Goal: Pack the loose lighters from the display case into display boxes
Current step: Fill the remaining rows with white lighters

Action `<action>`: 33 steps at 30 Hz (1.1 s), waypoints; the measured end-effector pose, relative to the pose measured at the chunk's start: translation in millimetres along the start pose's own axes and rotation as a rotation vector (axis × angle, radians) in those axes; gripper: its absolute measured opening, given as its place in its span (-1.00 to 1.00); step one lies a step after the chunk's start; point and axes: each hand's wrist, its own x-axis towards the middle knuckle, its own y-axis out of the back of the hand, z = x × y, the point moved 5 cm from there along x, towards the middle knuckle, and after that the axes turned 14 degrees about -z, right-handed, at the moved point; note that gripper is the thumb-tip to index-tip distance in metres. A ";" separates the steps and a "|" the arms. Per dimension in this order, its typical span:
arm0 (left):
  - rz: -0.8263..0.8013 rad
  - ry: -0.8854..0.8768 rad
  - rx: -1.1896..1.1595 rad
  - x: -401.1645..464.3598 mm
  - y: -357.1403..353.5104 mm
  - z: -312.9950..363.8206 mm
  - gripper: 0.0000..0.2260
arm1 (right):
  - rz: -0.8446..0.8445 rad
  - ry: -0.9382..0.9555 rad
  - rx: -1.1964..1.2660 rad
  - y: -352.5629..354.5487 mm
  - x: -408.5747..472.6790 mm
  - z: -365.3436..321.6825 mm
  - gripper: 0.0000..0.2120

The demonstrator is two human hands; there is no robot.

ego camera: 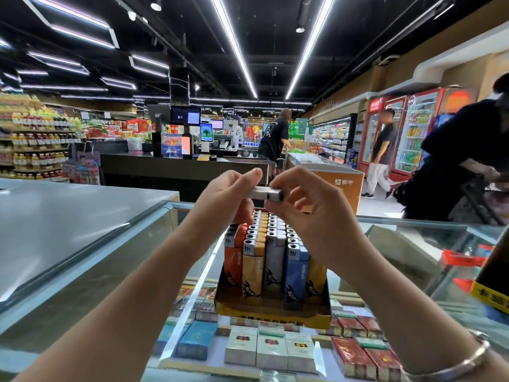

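Note:
A black-and-yellow display box stands on the glass display case, filled with rows of upright lighters in orange, tan, white and blue. Above it I hold one white lighter sideways between both hands. My left hand pinches its left end. My right hand grips its right, darker end. The hands cover the back rows of the box.
Cigarette packs lie under the glass. A dark box with a yellow label stands at the right edge. A grey counter lies to the left. Beyond are a checkout desk, people and a shopper with a cart close by.

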 end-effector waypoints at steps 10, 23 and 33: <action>-0.057 -0.052 0.307 1.8 -5.5 0.9 -0.62 | 0.180 -0.121 0.385 16.2 -0.4 13.8 -0.80; -0.378 0.267 0.242 3.2 -19.3 -22.2 -0.85 | 0.000 -0.076 0.333 13.8 -0.2 6.4 -0.78; -0.358 0.275 0.314 2.4 -16.6 -22.1 -0.85 | -0.310 -0.110 -0.133 -10.8 -1.1 6.6 -0.89</action>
